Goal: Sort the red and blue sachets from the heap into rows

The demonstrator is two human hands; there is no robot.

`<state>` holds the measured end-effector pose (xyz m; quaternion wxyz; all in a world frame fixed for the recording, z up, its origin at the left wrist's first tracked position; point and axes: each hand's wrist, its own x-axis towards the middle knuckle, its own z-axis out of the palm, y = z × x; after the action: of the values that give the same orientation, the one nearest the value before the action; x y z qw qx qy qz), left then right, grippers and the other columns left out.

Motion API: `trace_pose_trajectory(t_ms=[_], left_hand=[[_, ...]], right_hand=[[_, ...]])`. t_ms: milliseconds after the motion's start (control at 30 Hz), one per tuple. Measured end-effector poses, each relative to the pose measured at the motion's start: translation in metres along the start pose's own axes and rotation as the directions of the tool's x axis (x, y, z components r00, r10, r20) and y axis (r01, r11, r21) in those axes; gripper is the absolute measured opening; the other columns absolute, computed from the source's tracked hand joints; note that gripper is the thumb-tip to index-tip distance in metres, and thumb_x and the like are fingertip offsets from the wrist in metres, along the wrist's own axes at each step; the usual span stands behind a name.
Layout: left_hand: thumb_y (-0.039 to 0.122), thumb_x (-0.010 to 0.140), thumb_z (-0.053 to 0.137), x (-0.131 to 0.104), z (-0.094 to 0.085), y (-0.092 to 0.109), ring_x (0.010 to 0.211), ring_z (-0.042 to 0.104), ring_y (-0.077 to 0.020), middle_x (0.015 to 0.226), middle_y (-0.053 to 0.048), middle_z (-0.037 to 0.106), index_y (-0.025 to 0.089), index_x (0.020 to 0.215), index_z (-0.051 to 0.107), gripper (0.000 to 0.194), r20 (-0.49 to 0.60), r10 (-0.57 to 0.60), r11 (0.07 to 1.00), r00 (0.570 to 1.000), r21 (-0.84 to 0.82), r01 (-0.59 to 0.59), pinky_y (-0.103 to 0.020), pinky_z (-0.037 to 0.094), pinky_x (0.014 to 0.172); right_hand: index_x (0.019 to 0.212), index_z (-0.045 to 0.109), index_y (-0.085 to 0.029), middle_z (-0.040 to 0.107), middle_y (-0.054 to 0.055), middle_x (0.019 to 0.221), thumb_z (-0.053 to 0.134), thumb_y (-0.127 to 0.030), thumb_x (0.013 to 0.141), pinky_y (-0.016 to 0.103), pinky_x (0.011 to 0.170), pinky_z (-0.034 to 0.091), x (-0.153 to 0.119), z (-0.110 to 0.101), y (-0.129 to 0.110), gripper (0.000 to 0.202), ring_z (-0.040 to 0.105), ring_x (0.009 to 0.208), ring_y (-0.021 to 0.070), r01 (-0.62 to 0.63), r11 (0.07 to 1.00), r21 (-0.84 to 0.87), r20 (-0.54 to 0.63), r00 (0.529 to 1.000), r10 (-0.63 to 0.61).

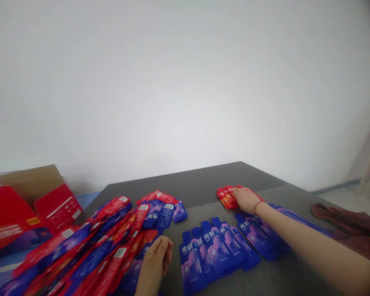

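A row of blue packets [214, 250] lies overlapping on the dark table, between and below my hands. My right hand [246, 199] reaches across the right part of that row and rests on a small group of red packets [226, 196]; its fingertips are pressed on them. Near the front, my left hand [158, 253] hovers beside a large heap of mixed red and blue packets [101, 250], its fingers curled together. What those fingers hold, if anything, is hidden. Behind the left hand, more blue packets [165, 216] lie loosely with red ones.
An open red and brown cardboard box [33, 183] stands at the left, beside the heap. Dark brown cloth [348, 222] lies at the right edge of the grey table [185, 185]. A pale wall rises behind the table.
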<state>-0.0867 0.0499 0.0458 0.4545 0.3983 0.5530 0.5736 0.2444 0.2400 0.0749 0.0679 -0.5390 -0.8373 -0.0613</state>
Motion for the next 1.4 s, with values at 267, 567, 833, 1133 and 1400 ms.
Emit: trace_pose_trajectory(t_ms=[267,567,833,1133,1400], left_hand=[[0.046,0.066,0.063,0.007,-0.003,-0.001,0.050,0.046,-0.0084,0.066,0.003,0.057,0.019,0.086,0.058,0.034,-0.270,0.119,0.974,0.955,-0.155,-0.165,-0.017,0.029,0.040],[0.039,0.074,0.056,-0.004,-0.021,0.019,0.072,0.055,-0.0121,0.084,0.003,0.061,0.023,0.100,0.056,0.029,-0.442,0.159,0.961,0.883,-0.136,-0.241,-0.023,0.043,0.063],[0.044,0.075,0.057,-0.007,-0.020,0.030,0.061,0.054,-0.0112,0.075,0.003,0.061,0.022,0.090,0.059,0.027,-0.445,0.232,0.943,0.865,-0.116,-0.312,-0.023,0.042,0.056],[0.043,0.075,0.056,-0.006,-0.020,0.032,0.061,0.053,-0.0111,0.072,0.004,0.060,0.022,0.084,0.060,0.023,-0.396,0.270,0.943,0.878,-0.075,-0.324,-0.022,0.042,0.056],[0.037,0.078,0.055,-0.003,-0.027,0.036,0.068,0.053,-0.0109,0.073,0.005,0.058,0.023,0.084,0.059,0.015,-0.394,0.327,0.920,0.859,-0.076,-0.385,-0.021,0.043,0.063]], right_hand=[[0.128,0.055,-0.013,0.057,0.011,0.132,0.046,-0.008,0.077,0.030,0.102,0.039,0.005,-0.013,-0.175,0.051,0.051,0.121,0.0191,0.486,0.845,0.224,-0.074,0.873,-0.483],[0.104,0.063,-0.015,0.067,0.010,0.106,0.060,-0.026,0.074,0.034,0.081,0.048,-0.016,-0.015,-0.289,0.032,0.062,0.095,0.0245,0.630,0.696,0.344,-0.076,0.758,-0.648],[0.117,0.058,-0.009,0.061,0.019,0.114,0.066,-0.040,0.071,0.047,0.078,0.049,-0.090,0.001,-0.317,0.056,0.058,0.095,0.0339,0.487,0.804,0.342,-0.068,0.866,-0.495],[0.103,0.065,-0.008,0.067,0.016,0.095,0.050,-0.023,0.085,0.042,0.075,0.048,-0.091,-0.010,-0.314,0.028,0.059,0.087,0.0281,0.531,0.822,0.206,-0.131,0.847,-0.515],[0.129,0.047,-0.006,0.058,0.022,0.122,0.060,-0.044,0.072,0.052,0.085,0.046,-0.067,-0.001,-0.333,0.070,0.055,0.107,0.0361,0.533,0.811,0.240,-0.160,0.846,-0.508]])
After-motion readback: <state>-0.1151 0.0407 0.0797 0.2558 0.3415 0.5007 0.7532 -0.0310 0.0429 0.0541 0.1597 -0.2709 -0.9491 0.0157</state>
